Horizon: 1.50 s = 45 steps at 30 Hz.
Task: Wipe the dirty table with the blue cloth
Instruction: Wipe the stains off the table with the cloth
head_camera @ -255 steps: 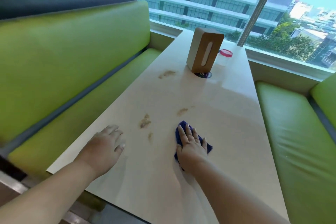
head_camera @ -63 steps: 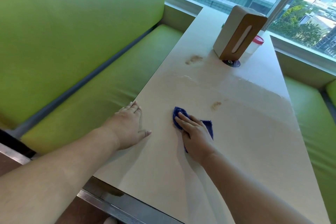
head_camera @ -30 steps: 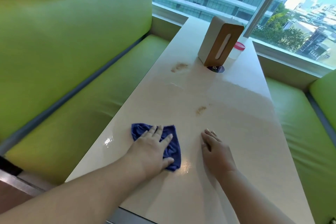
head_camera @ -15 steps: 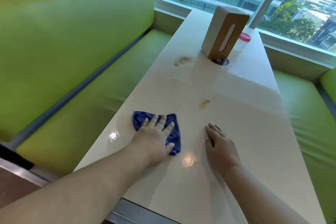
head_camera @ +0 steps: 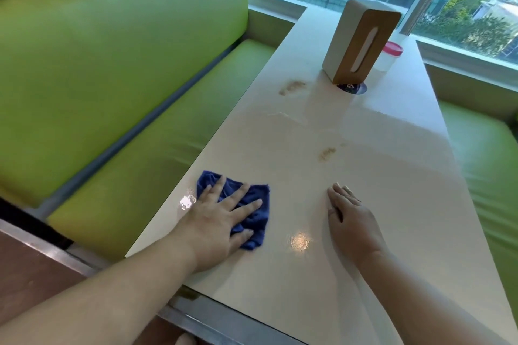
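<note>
Near the left edge of the pale glossy tabletop (head_camera: 364, 176), a crumpled blue cloth (head_camera: 259, 220) is pressed under the left grip (head_camera: 215, 224), fingers spread wide; the right grip (head_camera: 353, 221) is laid flat beside it, fingers straight.

Head cam, looks down/fwd over table (head_camera: 350, 182).

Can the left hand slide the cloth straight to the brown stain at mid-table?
Probably yes: the left hand presses the cloth flat, bare table lies between it and the stain, and the right hand rests aside.

A round dark sticker (head_camera: 353, 88) lies on the counter (head_camera: 378, 199) at the foot of the tissue box (head_camera: 340, 45). It bears one white character resembling a "G", its upper part hidden by the box.
</note>
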Tool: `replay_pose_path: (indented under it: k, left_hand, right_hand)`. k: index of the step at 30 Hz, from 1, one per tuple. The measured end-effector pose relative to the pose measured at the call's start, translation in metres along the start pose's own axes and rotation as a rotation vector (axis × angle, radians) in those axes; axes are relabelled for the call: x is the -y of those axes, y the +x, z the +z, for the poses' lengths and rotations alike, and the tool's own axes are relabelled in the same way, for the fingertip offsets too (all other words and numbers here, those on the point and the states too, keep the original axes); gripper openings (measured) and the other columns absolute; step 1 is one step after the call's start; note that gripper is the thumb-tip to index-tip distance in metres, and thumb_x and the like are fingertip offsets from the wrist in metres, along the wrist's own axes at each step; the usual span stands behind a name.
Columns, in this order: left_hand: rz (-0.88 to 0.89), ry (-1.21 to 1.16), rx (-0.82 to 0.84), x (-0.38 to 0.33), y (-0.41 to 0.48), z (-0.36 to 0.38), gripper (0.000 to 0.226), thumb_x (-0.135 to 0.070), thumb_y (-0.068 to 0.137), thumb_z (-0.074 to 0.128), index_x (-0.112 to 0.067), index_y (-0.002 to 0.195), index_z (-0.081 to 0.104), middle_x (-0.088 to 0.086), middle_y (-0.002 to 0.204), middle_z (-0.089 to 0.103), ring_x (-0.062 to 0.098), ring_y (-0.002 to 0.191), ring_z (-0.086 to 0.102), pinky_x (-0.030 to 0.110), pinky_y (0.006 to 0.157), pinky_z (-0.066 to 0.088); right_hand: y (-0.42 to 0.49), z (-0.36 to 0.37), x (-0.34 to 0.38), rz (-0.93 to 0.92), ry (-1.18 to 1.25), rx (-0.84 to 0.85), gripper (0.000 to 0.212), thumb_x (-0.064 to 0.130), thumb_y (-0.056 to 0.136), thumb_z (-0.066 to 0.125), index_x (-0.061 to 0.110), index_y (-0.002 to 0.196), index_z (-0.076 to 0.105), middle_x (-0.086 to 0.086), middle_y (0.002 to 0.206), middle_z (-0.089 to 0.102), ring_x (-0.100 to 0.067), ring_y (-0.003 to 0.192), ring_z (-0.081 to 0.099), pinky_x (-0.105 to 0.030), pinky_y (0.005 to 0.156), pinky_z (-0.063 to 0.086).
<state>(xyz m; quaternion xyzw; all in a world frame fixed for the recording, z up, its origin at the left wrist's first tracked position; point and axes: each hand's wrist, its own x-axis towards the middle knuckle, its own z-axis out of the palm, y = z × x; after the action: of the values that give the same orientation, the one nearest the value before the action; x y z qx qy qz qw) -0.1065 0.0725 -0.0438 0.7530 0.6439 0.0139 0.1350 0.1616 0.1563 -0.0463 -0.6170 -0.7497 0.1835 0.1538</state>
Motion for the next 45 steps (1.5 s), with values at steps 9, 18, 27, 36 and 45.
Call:
replay_pose_path:
  k: [9,18,27,36,45]
  left_hand:
    - [-0.114,-0.069,-0.047,0.008,-0.023,0.0,0.077,-0.072,0.066,0.002,-0.055,0.14,0.01,-0.021,0.156,-0.005,0.029,0.144,-0.017,0.041,0.117,-0.012]
    - [-0.248,-0.095,-0.08,0.02,-0.066,0.003,0.073,-0.072,0.066,0.003,-0.057,0.138,0.011,-0.024,0.155,-0.003,0.025,0.145,-0.016,0.039,0.117,-0.01]
    - [-0.224,-0.146,-0.092,0.008,-0.103,0.015,0.063,-0.08,0.07,0.008,-0.066,0.131,0.014,-0.031,0.15,-0.005,0.016,0.144,-0.018,0.032,0.116,-0.013]
    - [-0.131,-0.469,-0.036,-0.066,-0.028,0.002,0.056,-0.042,0.096,0.039,-0.037,0.146,0.016,-0.015,0.157,0.005,0.017,0.147,-0.008,0.036,0.12,-0.003]
    - [-0.246,-0.804,-0.507,-0.021,-0.034,-0.029,0.04,-0.022,0.097,0.043,-0.03,0.137,0.043,-0.01,0.147,0.039,0.002,0.142,0.023,0.031,0.117,0.023]
  right_hand:
    - [-0.001,0.002,-0.001,-0.012,-0.017,-0.004,0.043,0.015,0.096,0.047,0.013,0.138,0.047,0.003,0.15,0.037,-0.007,0.143,0.023,-0.012,0.109,0.008]
    - [-0.002,-0.001,-0.001,-0.011,-0.039,0.021,0.043,0.016,0.096,0.044,0.013,0.14,0.046,0.003,0.151,0.035,-0.008,0.143,0.021,-0.011,0.108,0.006]
    - [0.003,-0.006,-0.003,-0.02,-0.035,0.064,0.045,0.015,0.095,0.045,0.012,0.14,0.045,0.001,0.152,0.034,-0.01,0.144,0.021,-0.011,0.107,0.005]
    - [-0.012,-0.018,0.047,-0.088,0.154,-0.074,0.034,0.014,0.094,0.051,0.013,0.127,0.059,-0.005,0.135,0.056,-0.021,0.127,0.048,-0.013,0.101,0.025]
    - [-0.068,0.045,0.107,-0.575,-0.224,0.411,0.065,0.064,0.091,0.027,0.049,0.145,-0.006,0.02,0.157,-0.013,-0.015,0.14,-0.027,-0.046,0.114,-0.02]
